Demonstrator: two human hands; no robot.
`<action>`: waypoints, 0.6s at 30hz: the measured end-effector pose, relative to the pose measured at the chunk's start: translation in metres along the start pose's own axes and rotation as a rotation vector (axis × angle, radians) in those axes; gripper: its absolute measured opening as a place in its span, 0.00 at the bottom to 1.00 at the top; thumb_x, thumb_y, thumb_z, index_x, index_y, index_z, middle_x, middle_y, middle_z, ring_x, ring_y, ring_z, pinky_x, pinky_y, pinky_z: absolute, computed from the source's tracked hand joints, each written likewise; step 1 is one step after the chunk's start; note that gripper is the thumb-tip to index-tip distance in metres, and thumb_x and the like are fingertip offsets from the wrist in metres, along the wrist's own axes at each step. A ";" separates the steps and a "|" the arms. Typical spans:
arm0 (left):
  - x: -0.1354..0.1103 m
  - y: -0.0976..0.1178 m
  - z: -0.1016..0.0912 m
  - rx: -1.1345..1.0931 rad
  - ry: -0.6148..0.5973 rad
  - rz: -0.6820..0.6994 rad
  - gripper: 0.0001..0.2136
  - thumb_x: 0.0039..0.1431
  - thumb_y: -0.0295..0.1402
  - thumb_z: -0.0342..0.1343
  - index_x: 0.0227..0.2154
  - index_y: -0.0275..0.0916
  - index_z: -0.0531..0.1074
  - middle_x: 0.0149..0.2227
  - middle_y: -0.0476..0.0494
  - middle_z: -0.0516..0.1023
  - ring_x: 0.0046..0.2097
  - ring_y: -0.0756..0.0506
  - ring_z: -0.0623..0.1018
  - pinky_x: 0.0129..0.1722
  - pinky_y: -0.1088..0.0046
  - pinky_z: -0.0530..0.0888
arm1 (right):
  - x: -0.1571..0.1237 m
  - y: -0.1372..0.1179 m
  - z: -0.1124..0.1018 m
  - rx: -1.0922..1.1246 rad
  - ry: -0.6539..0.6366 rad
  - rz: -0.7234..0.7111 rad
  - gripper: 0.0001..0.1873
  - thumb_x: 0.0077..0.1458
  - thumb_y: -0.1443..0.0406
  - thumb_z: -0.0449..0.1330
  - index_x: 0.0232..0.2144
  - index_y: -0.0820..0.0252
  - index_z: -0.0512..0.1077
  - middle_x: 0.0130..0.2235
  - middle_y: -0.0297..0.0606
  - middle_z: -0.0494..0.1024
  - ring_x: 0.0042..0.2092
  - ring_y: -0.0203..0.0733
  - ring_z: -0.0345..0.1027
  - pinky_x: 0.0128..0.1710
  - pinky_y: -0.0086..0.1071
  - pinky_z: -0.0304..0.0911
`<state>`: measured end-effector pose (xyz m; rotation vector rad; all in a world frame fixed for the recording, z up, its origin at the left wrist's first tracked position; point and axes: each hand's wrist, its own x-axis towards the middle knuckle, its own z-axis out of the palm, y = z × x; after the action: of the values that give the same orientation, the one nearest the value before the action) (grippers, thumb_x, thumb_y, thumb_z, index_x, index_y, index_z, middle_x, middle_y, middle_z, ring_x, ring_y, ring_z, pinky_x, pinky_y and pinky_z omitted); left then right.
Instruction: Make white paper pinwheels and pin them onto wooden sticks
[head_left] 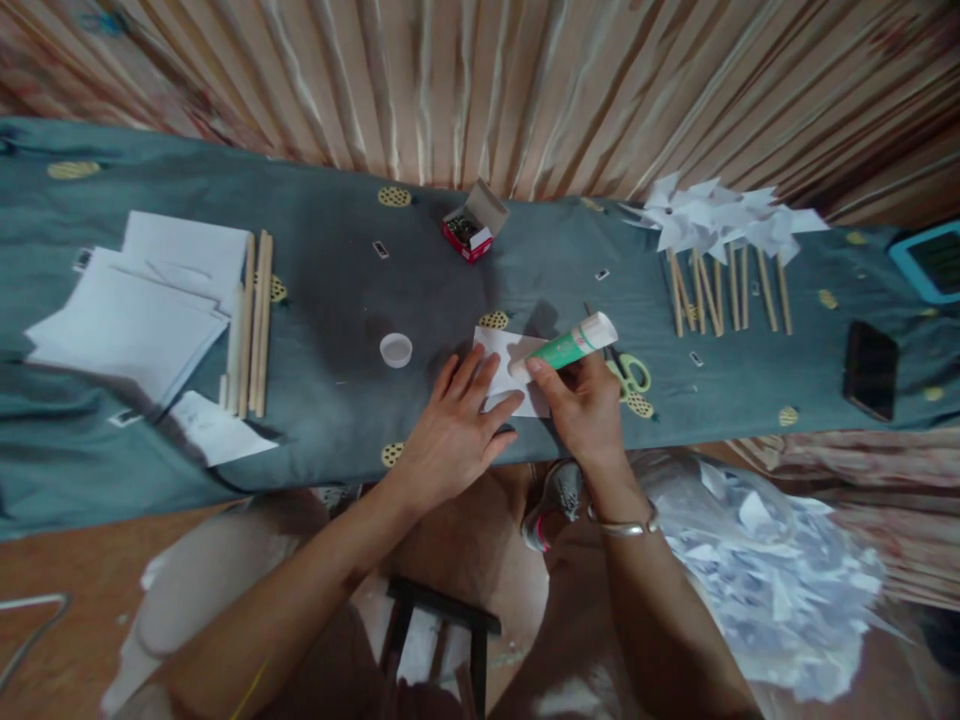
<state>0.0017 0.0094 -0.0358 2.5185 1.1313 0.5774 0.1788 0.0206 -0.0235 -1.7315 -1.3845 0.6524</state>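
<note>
My left hand (457, 425) lies flat with fingers spread on a small white paper square (510, 352) near the front edge of the table. My right hand (581, 400) grips a green and white glue tube (570, 346), its nozzle end down against the paper. The tube's white cap (396, 350) sits on the cloth to the left. Green-handled scissors (628, 374) lie just right of my right hand, partly hidden by it.
A teal cloth (330, 300) covers the long table. White paper sheets (142, 300) and wooden sticks (255, 320) lie at left. A small red box (472, 225) sits at the back. Paper pinwheels on sticks (720, 240) and a dark phone (870, 368) are at right. A bag of paper scraps (765, 580) is below.
</note>
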 end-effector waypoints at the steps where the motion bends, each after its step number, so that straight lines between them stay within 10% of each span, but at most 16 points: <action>1: 0.000 0.000 0.000 -0.002 0.001 -0.003 0.18 0.60 0.37 0.58 0.53 0.39 0.72 0.64 0.29 0.62 0.68 0.28 0.55 0.63 0.39 0.57 | 0.000 -0.001 0.000 -0.032 0.009 -0.006 0.17 0.52 0.51 0.64 0.31 0.57 0.70 0.29 0.36 0.77 0.31 0.42 0.71 0.35 0.38 0.66; 18: -0.001 0.000 0.001 -0.030 0.002 -0.024 0.18 0.60 0.36 0.58 0.54 0.41 0.71 0.65 0.32 0.60 0.69 0.28 0.51 0.64 0.38 0.53 | 0.003 -0.010 0.003 -0.179 0.014 -0.078 0.17 0.53 0.50 0.63 0.31 0.57 0.69 0.25 0.32 0.74 0.26 0.38 0.66 0.28 0.34 0.61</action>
<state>0.0023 0.0086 -0.0370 2.4768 1.1430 0.5860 0.1722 0.0244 -0.0167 -1.8072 -1.5314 0.4846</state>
